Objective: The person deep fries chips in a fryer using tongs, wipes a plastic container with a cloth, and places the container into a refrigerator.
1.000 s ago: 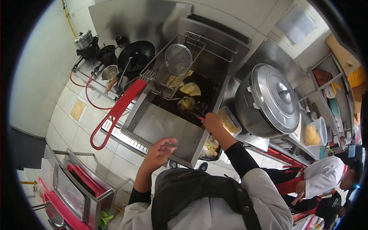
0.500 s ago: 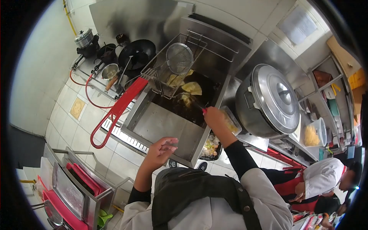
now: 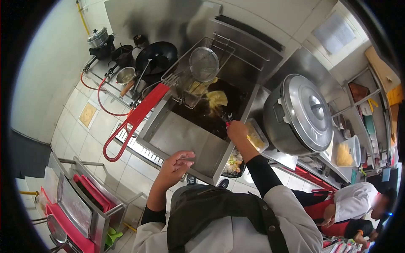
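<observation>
My right hand [image 3: 238,131] is closed on the red handle of a utensil [image 3: 228,123], whose far end reaches into the dark oil of the steel fryer [image 3: 185,133]. Yellow folded food [image 3: 217,98] floats by the utensil's end, which is hard to make out. A wire basket [image 3: 192,101] with a long red handle [image 3: 145,109] rests over the oil with yellow pieces in it, and a round strainer [image 3: 203,64] lies on top. My left hand [image 3: 174,168] hovers over the fryer's near edge, its fingers apart and slightly curled, holding nothing.
At right stand a big lidded pot [image 3: 304,114], a tub of yellow food [image 3: 255,137] and a black tray [image 3: 233,164]. A wok [image 3: 157,57] and smaller pots are at back left. A rack [image 3: 97,217] holds trays. Other people [image 3: 352,202] stand at lower right.
The utensil's end has gone from above the oil down into it, near the folded yellow food. My right hand has shifted slightly; my left hand has hardly moved. The view has turned a little.
</observation>
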Available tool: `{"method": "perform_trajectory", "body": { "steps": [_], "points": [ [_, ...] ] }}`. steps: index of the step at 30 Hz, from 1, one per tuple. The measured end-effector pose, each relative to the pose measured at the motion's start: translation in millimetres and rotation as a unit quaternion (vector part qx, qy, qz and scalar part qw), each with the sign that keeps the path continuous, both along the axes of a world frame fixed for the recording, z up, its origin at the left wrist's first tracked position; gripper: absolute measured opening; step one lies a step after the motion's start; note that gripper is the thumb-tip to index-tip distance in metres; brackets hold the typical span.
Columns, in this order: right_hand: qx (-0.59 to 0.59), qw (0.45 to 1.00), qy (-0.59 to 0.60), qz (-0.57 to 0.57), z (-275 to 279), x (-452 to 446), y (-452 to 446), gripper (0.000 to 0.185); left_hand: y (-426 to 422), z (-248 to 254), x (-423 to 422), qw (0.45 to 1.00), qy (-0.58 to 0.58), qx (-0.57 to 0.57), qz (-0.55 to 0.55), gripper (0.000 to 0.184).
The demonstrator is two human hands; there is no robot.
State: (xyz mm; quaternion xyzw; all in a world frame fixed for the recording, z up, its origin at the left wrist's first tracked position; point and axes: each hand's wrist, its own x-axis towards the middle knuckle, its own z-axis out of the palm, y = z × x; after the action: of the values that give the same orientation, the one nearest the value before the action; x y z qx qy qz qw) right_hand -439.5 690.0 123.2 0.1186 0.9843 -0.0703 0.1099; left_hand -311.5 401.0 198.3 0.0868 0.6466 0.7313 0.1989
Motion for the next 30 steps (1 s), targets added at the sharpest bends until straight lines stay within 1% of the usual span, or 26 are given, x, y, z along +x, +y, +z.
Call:
{"method": "perform_trajectory", "body": {
  "steps": [2,5,8,11,15,17,19,23,26,29,30],
  "points": [
    [0.016,0.999,-0.008,0.036,-4,-1,-6,0.031,4,6,0,1.0,-0.016,-0.002,-0.004,0.03],
    [0.008,0.998,-0.02,0.06,0,3,-16,0.031,7,0,-3,1.0,0.004,0.004,-0.024,0.03],
    [-0.009,1.0,0.016,0.023,-2,2,-13,0.032,8,-8,-4,0.999,0.017,0.014,-0.024,0.03],
    [0.005,1.0,-0.006,-0.001,-3,-4,-8,0.031,8,-4,-3,1.0,-0.001,0.016,-0.019,0.029],
    [0.03,0.999,-0.029,0.017,-13,-1,-2,0.029,5,0,-2,1.0,-0.012,0.013,-0.018,0.029],
    [0.037,0.999,-0.028,0.004,-1,8,-7,0.029,4,-6,-2,1.0,-0.002,0.025,-0.013,0.03],
    [0.032,0.998,-0.04,0.023,8,13,-10,0.028,3,-6,-2,1.0,-0.006,0.016,-0.013,0.03],
    [0.03,0.996,-0.063,0.056,6,19,-12,0.027,4,-3,-3,1.0,-0.011,0.018,-0.013,0.03],
    [0.032,0.998,-0.043,0.036,10,25,-11,0.028,6,-5,-3,0.999,0.005,0.036,-0.002,0.032],
    [0.009,0.999,-0.007,0.051,21,25,-15,0.028,6,-6,-4,1.0,-0.01,0.009,-0.012,0.032],
    [0.006,0.998,-0.012,0.058,15,20,-15,0.028,8,-8,-4,1.0,-0.005,0.017,-0.015,0.032]
  ]
}}
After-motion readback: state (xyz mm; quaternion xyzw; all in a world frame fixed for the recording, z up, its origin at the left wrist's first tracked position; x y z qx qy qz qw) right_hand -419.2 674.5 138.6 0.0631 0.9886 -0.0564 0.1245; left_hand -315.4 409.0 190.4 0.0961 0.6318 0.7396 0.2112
